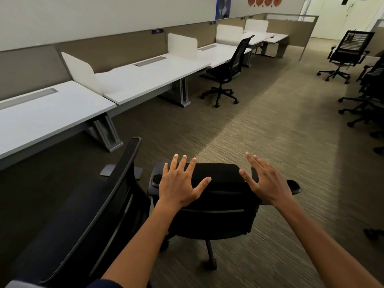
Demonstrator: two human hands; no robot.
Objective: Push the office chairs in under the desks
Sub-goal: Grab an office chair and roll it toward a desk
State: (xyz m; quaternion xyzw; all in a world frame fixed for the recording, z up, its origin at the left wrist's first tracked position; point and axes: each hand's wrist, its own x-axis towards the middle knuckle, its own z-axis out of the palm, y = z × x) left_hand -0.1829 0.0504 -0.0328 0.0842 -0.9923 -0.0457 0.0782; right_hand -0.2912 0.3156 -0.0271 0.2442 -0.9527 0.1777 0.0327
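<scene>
A black office chair [216, 217] stands on the carpet right in front of me, its back towards me and its armrests out to both sides. My left hand [178, 183] hovers over the top left of its backrest with fingers spread. Over the top right, my right hand [264, 181] is also spread; I cannot tell whether either hand touches the chair. A second black mesh-backed chair [108, 204] stands at the lower left, turned sideways. White desks [52, 113] run along the left wall. Farther down the row, another black chair [226, 69] sits partly pulled out.
White privacy screens [81, 71] divide the desks, which stand on grey legs [108, 134]. Several more black chairs [347, 53] crowd the right side of the aisle. Brown carpet [259, 129] stretches down the middle between the two rows.
</scene>
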